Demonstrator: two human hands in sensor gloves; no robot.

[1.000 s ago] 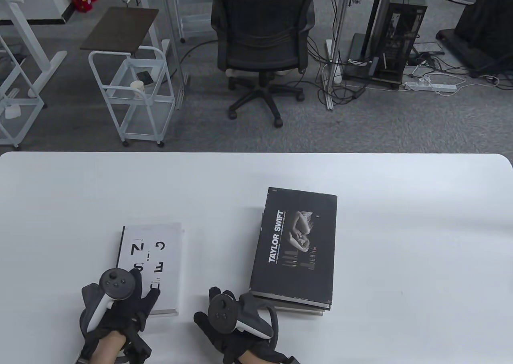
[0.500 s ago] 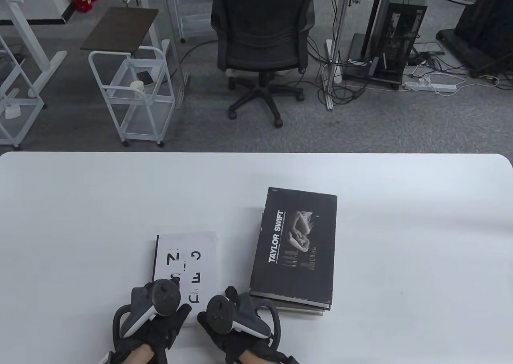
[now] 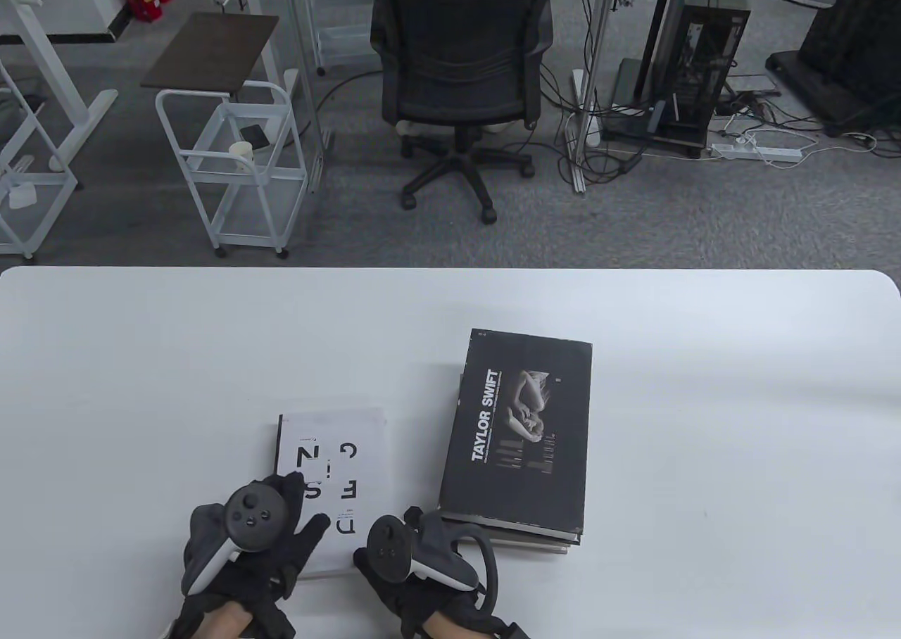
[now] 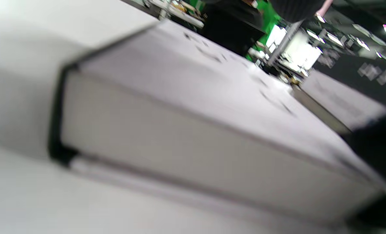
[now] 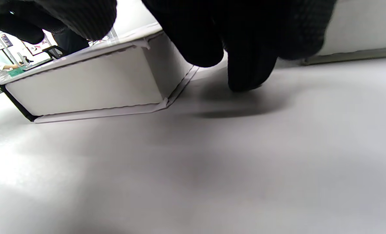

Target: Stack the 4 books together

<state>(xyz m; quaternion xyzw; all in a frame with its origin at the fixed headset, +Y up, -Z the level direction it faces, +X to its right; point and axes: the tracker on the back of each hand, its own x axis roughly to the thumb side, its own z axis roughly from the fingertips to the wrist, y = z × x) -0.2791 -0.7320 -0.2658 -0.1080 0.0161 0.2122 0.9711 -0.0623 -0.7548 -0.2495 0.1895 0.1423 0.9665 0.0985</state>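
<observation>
1. The left hand (image 3: 264, 540) comes in from the bottom edge. Its fingers are spread flat and rest on the near left corner of the white book (image 3: 338, 481). It presses down and does not wrap around the book.
2. The white book lies flat on the white table (image 3: 141, 357). It has big black letters on top and a black strip along its left side.
3. The right hand (image 3: 415, 554) sits just beside the white book's near right corner. One fingertip (image 5: 249, 76) points down and touches the table. I cannot tell if this hand touches the book.
4. The black book (image 3: 517, 428) lies further right, on top of other books (image 3: 535, 539). It is near the white book but apart from it.
</observation>
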